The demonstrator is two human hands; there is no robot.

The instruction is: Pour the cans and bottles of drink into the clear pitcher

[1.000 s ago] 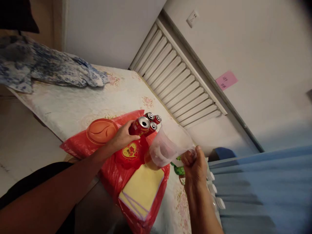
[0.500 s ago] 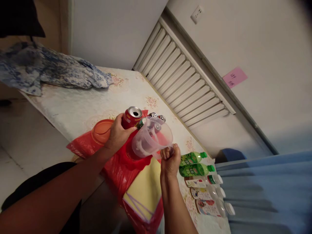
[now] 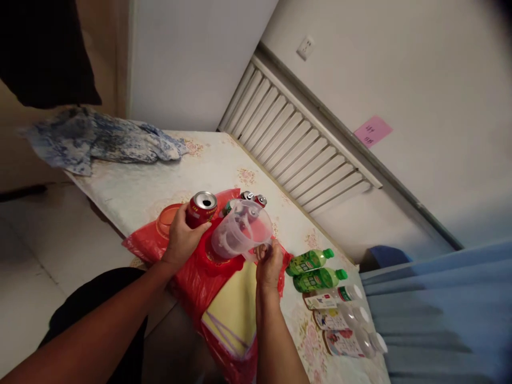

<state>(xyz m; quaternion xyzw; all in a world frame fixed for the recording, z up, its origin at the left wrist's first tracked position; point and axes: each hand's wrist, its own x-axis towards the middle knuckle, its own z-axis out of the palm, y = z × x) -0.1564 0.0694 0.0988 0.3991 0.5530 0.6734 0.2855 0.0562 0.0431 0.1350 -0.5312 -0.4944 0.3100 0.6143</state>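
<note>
A red drink can (image 3: 201, 209), its top opening facing up, is held in my left hand (image 3: 184, 234). My right hand (image 3: 270, 261) is closed around the handle of a clear plastic jug (image 3: 240, 232), which tilts over a red container (image 3: 214, 261). Behind the jug, more cans (image 3: 260, 200) stand on the table. An orange-red round lid or bowl (image 3: 167, 220) lies left of my left hand on red plastic (image 3: 188, 277). A folded yellow cloth (image 3: 234, 309) is spread in front of the red container.
Several plastic bottles (image 3: 316, 279) lie at the right of the flowered tablecloth (image 3: 204, 170). A blue-and-white patterned cloth (image 3: 124, 141) rests at the far left corner. A radiator (image 3: 296, 138) and a blue curtain (image 3: 432, 314) border the table.
The view has shifted. My left hand has moved slightly left with the can, away from the jug. My right hand still holds the jug.
</note>
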